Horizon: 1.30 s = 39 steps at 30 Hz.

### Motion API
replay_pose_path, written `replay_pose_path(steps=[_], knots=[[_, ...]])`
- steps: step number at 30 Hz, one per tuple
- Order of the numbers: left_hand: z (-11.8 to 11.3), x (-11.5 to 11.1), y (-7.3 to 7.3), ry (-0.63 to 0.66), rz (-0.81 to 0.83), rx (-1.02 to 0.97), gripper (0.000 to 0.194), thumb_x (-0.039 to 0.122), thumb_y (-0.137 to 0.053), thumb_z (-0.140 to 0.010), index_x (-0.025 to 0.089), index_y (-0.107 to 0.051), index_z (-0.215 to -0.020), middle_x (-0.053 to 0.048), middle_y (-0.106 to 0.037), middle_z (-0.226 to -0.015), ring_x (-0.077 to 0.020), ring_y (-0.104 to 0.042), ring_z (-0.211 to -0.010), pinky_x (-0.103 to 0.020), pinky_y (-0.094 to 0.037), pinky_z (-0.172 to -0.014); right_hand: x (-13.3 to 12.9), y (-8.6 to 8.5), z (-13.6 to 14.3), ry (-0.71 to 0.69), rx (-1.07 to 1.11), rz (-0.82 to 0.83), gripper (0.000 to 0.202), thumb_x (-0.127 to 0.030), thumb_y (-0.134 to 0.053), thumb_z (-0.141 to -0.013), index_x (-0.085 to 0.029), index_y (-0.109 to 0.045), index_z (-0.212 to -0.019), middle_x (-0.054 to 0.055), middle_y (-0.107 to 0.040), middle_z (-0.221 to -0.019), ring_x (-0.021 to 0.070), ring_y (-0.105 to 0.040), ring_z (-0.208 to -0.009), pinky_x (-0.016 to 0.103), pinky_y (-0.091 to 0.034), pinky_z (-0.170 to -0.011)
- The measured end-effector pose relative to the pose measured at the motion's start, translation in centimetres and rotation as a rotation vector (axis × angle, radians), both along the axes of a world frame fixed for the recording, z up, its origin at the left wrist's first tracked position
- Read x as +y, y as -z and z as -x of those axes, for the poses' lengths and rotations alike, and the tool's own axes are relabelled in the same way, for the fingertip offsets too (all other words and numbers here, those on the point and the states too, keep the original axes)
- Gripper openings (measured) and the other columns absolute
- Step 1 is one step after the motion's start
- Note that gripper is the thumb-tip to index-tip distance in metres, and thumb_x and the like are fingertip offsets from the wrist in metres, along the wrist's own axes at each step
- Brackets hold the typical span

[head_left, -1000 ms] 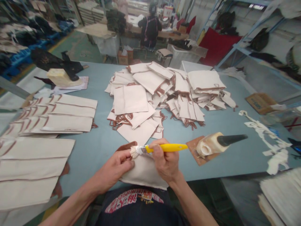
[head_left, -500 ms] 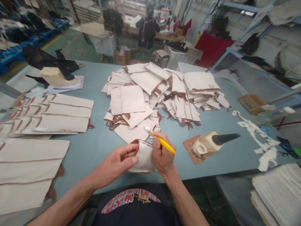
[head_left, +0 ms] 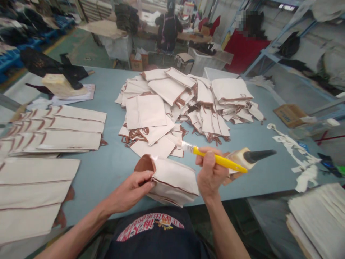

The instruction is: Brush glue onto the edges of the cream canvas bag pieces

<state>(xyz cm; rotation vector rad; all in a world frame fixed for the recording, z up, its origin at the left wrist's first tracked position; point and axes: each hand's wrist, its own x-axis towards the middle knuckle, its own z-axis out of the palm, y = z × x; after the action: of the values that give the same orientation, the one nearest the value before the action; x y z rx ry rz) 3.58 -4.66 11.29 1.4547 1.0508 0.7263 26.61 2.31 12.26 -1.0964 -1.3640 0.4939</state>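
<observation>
My left hand [head_left: 132, 189] grips the rim of a cream fabric pouch [head_left: 175, 176] with brown edging and a brown lining. The pouch is tilted on its side near the table's front edge, its mouth gaping toward the left. In my right hand [head_left: 211, 172] is a yellow-handled paintbrush [head_left: 223, 162], its whitish bristles pointing left above the table, apart from the pouch. Partly behind that hand stands a pale glue container [head_left: 242, 153] with a dark spout or handle slanting to the right. A heap of cream fabric pieces [head_left: 147, 111] with brown edges lies just beyond the pouch.
Overlapping rows of cream pieces [head_left: 72, 140] cover the table's left side. A cream block [head_left: 56, 86] sits at the back left. White scraps [head_left: 293, 151] and a cardboard box [head_left: 289, 114] lie on the right. Another person [head_left: 167, 32] is in the background.
My right hand has moved right with the paintbrush, away from the pouch. The pouch has been turned, so its brown-lined mouth faces left and more of its side shows.
</observation>
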Motion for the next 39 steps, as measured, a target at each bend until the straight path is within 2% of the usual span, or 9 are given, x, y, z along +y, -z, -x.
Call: replay_pose_path(steps=[4,8,14,19,23,28,32,34,39], knots=[[-0.1,-0.3,-0.8,0.008,-0.118,0.1,0.032,0.029,-0.049,-0.104,0.017,-0.069,-0.083,-0.004,-0.07,-0.09,-0.0192,-0.059,-0.087,-0.027,-0.048,-0.079,-3.7,-2.1,0.0,-0.29,-0.179,-0.071,0.029,-0.033,-0.05,-0.108,-0.023,-0.069,-0.089,-0.001,-0.068,-0.065,0.0133,-0.063,-0.052,0.025,-0.05,-0.053],[-0.3,-0.5,-0.9,0.042,-0.036,0.085,0.033,0.031,-0.047,-0.105,0.017,-0.065,-0.082,-0.002,-0.067,-0.082,-0.0166,-0.056,-0.075,-0.025,-0.044,-0.068,-5.6,-2.9,1.5,-0.494,-0.244,-0.169,0.032,-0.033,-0.045,-0.11,-0.024,-0.065,-0.086,-0.001,-0.073,-0.065,0.0124,-0.068,-0.054,0.023,-0.055,-0.058],[-0.2,-0.9,-1.1,0.018,-0.066,0.194,0.031,0.03,-0.044,-0.106,0.017,-0.066,-0.088,0.0,-0.065,-0.08,-0.0148,-0.057,-0.072,-0.025,-0.041,-0.068,-5.0,-2.4,1.5,-0.311,-0.231,-0.14,0.029,-0.032,-0.046,-0.111,-0.025,-0.065,-0.09,-0.002,-0.074,-0.07,0.0134,-0.071,-0.06,0.024,-0.056,-0.061],[-0.4,-0.6,-0.9,-0.013,-0.051,0.145,0.03,0.03,-0.047,-0.104,0.017,-0.064,-0.082,0.001,-0.064,-0.078,-0.015,-0.056,-0.072,-0.024,-0.042,-0.069,-5.2,-2.1,2.1,-0.464,-0.196,-0.122,0.029,-0.032,-0.048,-0.109,-0.024,-0.067,-0.088,-0.001,-0.072,-0.068,0.0136,-0.068,-0.056,0.024,-0.056,-0.059],[-0.2,0.3,-1.2,-0.053,0.108,0.0,0.031,0.039,-0.051,-0.102,0.015,-0.068,-0.091,-0.003,-0.067,-0.089,-0.0176,-0.058,-0.08,-0.025,-0.044,-0.071,-5.4,-1.0,1.5,-0.382,-0.016,0.047,0.028,-0.035,-0.051,-0.108,-0.022,-0.07,-0.09,0.0,-0.069,-0.07,0.0125,-0.058,-0.049,0.025,-0.049,-0.049],[0.2,1.2,-2.4,-0.039,0.301,-0.155,0.031,0.046,-0.066,-0.093,0.015,-0.066,-0.09,-0.001,-0.063,-0.086,-0.0135,-0.052,-0.073,-0.022,-0.04,-0.064,-4.7,-1.0,0.7,-0.464,0.165,0.17,0.033,-0.036,-0.049,-0.11,-0.022,-0.069,-0.088,-0.001,-0.064,-0.069,0.0101,-0.051,-0.046,0.023,-0.042,-0.044],[-0.1,0.9,-2.9,0.06,0.442,-0.28,0.034,0.049,-0.071,-0.091,0.016,-0.062,-0.091,0.008,-0.046,-0.067,-0.0069,-0.034,-0.053,-0.018,-0.027,-0.048,-3.2,-2.3,1.4,-0.449,-0.133,-0.11,0.026,-0.032,-0.052,-0.109,-0.024,-0.069,-0.092,0.001,-0.073,-0.074,0.0135,-0.066,-0.058,0.025,-0.053,-0.056],[-0.4,0.7,-2.8,0.037,0.462,-0.311,0.036,0.051,-0.075,-0.088,0.017,-0.061,-0.089,0.009,-0.041,-0.064,-0.0058,-0.029,-0.05,-0.018,-0.024,-0.045,-2.6,-2.8,1.7,-0.449,-0.276,-0.274,0.026,-0.031,-0.051,-0.109,-0.024,-0.068,-0.092,-0.001,-0.074,-0.071,0.0133,-0.069,-0.06,0.025,-0.056,-0.061],[-0.7,0.8,-2.3,-0.056,0.475,-0.326,0.046,0.057,-0.076,-0.086,0.013,-0.066,-0.093,0.004,-0.053,-0.071,-0.0057,-0.032,-0.054,-0.017,-0.023,-0.046,-3.0,-3.1,1.0,-0.258,-0.279,-0.321,0.027,-0.035,-0.049,-0.111,-0.025,-0.068,-0.093,-0.002,-0.073,-0.069,0.0141,-0.07,-0.058,0.027,-0.056,-0.06]])
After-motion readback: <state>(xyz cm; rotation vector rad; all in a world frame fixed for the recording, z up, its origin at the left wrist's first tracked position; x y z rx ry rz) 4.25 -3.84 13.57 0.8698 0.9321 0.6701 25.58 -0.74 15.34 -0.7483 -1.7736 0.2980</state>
